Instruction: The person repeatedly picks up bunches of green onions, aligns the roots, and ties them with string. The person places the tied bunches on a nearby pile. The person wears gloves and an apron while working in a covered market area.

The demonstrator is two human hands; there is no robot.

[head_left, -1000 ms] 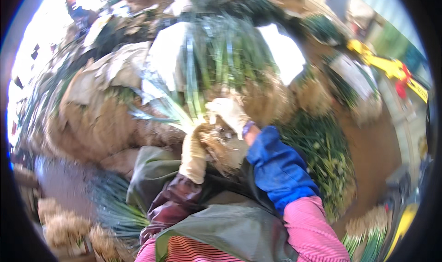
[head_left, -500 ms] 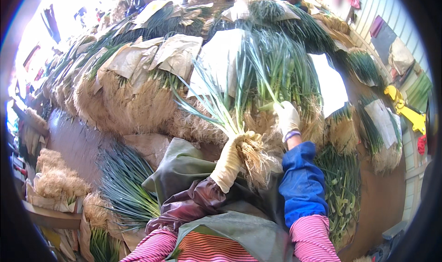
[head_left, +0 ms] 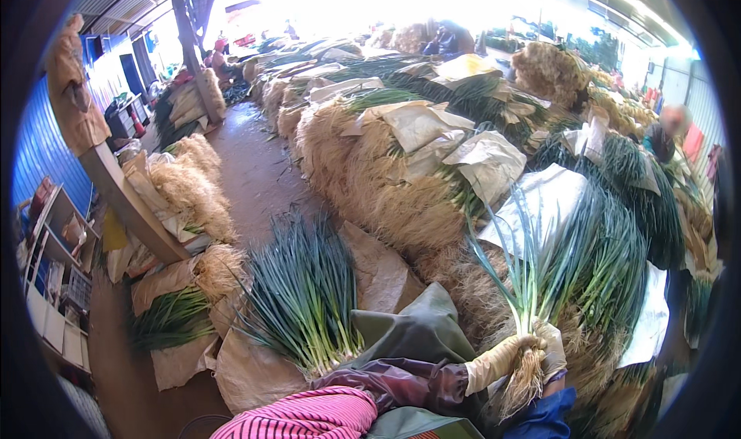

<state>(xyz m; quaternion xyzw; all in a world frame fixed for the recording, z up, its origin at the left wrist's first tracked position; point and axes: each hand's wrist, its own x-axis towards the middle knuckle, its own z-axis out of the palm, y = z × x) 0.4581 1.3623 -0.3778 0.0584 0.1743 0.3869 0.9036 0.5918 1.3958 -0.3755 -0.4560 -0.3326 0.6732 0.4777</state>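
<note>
My left hand (head_left: 494, 362), in a cream glove, is closed round a small bunch of spring onions (head_left: 526, 300). Their leaves fan upward and their pale roots hang below the glove. Against the same bunch, on its right side, is my gloved right hand (head_left: 551, 348), its fingers curled at the stems and partly hidden. Just beyond the hands lies a large heap of spring onions (head_left: 598, 246), leaves pointing away. To the left of my lap a thick bundle of spring onions (head_left: 305, 285) rests with its white ends toward me.
Long rows of root-ended bundles (head_left: 370, 169) stretch away, partly covered with paper sheets (head_left: 486, 161). A wooden post (head_left: 127, 200) and a shelf (head_left: 58, 261) stand at left. Brown floor (head_left: 247, 161) runs between the stacks. Co-workers (head_left: 662, 142) are farther off.
My view has swung left, bringing the post and shelf into sight. The right hand has come from the heap to the bunch in my left hand.
</note>
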